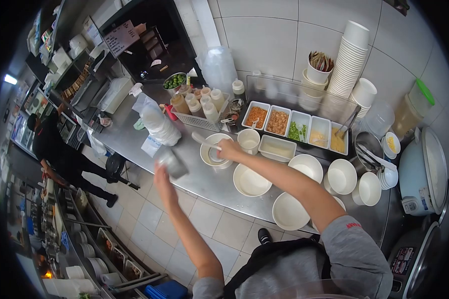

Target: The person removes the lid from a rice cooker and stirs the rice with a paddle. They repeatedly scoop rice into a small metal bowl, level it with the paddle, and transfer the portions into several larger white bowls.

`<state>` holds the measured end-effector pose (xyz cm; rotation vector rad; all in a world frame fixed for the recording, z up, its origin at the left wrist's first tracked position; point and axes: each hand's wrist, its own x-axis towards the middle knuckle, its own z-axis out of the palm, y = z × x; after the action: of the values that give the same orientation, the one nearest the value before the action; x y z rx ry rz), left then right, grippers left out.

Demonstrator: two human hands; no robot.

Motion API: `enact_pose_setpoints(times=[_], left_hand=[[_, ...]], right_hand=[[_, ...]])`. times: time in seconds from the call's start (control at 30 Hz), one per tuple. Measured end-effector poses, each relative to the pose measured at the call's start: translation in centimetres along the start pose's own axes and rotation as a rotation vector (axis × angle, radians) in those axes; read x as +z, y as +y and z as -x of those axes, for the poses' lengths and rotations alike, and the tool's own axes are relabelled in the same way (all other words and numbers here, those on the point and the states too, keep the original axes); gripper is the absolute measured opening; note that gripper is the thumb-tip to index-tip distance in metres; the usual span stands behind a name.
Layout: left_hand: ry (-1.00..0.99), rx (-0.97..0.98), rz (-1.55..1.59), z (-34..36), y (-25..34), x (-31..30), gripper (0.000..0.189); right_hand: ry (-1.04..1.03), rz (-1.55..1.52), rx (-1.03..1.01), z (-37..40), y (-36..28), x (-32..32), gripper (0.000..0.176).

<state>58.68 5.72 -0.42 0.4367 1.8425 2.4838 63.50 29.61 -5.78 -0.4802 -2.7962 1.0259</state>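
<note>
My left hand is closed on a silver metal cup, smeared by motion, at the front edge of the steel counter. My right hand is closed on a white-handled utensil above a white bowl; the utensil's kind is not clear. Inside that bowl the contents are hard to make out. To the right stand a white paper cup and another white bowl. Behind the left hand, a stack of lids or cups in clear plastic leans on the counter.
A rack of topping trays stands at the back, beside a basket of squeeze bottles. More white bowls line the counter's right side. Tall cup stacks rise behind. A co-worker in black stands across the aisle at left.
</note>
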Motion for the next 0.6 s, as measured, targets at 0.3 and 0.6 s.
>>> enact_pose_setpoints(times=[0.3, 0.6], left_hand=[[0.15, -0.133, 0.891, 13.0, -0.6, -13.9, 0.046], [0.012, -0.295, 0.917, 13.2, 0.4, -2.4, 0.058]], right_hand=[[-0.107, 0.257, -0.05, -2.2, 0.3, 4.3, 0.031], [-0.392, -0.333, -0.144, -2.0, -3.6, -8.1, 0.023]])
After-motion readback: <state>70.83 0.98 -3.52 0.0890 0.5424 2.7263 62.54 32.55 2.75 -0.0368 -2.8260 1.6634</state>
